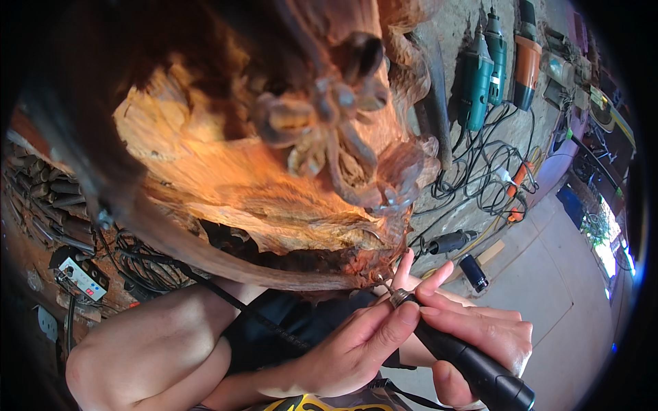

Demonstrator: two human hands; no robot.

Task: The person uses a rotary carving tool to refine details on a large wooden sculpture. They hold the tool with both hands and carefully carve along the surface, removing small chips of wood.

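Both of my hands are on a black handheld rotary tool [473,363] with a metal nose and a thin bit. My left hand [360,339] pinches the tool close to its nose, thumb along the side. Wrapped around the black body, my right hand [486,332] has its fingertips near the collar. The bit points up at the lower right edge of a large reddish-brown wood carving [240,171]; I cannot tell whether it touches. Carved flowers and stems [329,116] stand out from the lit, hollowed wood.
Green power tools [476,85] and an orange-and-black tool [526,65] lie on the bench at upper right, above tangled black cables [473,171]. A black cylinder [473,272] rests lower down. At left are a white power strip [82,279] and several carving tools [48,192].
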